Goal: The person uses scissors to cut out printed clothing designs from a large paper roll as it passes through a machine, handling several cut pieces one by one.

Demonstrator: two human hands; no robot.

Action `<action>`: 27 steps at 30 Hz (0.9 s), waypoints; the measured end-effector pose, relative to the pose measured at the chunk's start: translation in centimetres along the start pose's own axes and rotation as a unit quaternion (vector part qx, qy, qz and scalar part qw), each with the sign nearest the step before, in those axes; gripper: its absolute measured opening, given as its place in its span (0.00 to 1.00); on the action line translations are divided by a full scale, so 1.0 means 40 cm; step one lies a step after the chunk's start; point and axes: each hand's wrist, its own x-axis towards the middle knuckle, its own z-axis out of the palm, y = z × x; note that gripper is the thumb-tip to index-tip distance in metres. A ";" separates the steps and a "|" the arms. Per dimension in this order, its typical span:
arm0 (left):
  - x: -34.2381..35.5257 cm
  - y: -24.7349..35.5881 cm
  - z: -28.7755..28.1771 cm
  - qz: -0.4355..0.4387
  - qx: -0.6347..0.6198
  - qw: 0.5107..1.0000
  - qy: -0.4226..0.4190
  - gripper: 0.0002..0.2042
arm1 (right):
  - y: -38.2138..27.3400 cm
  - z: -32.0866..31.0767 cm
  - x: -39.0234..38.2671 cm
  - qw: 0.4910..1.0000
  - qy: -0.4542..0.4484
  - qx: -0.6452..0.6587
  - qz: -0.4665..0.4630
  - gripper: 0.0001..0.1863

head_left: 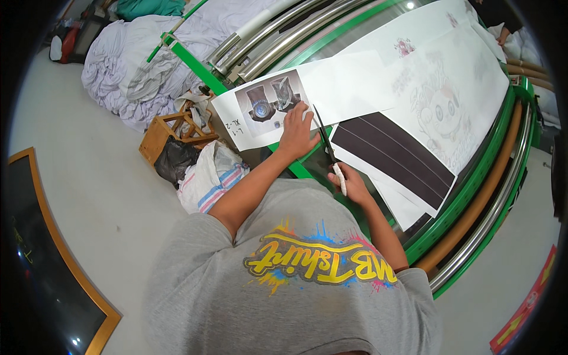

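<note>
My right hand (353,184) grips a pair of scissors (327,142) by handles wrapped in white. The dark blades point away from me, beside the right edge of a printed picture on white paper (349,77). On that sheet, my left hand (297,133) lies with fingers stretched out, over the lower right of the grey picture (269,106). Handwriting marks the sheet's left end. To the right of the scissors rests a dark printed sheet (393,157) with thin pale lines and a white border. Whether the blades touch the paper I cannot tell.
Beneath the papers stands a green-framed roller machine (473,216) with metal rollers (278,38). A large faintly printed sheet (455,100) covers its right side. Piled white fabric (136,65), a wooden stool (168,133) and a striped sack (213,174) are at left, near a gold-framed black board (53,254).
</note>
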 end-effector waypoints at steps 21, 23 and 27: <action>-0.008 -0.014 0.024 0.018 0.007 0.999 0.046 0.09 | -0.030 0.018 0.018 0.999 0.032 0.008 -0.003 0.36; -0.011 -0.012 0.016 0.024 -0.003 0.998 0.050 0.09 | -0.045 0.017 0.012 0.999 0.040 -0.004 -0.010 0.37; -0.017 -0.015 0.007 0.025 -0.036 0.997 0.066 0.09 | -0.100 0.014 0.014 0.998 0.044 -0.038 -0.014 0.39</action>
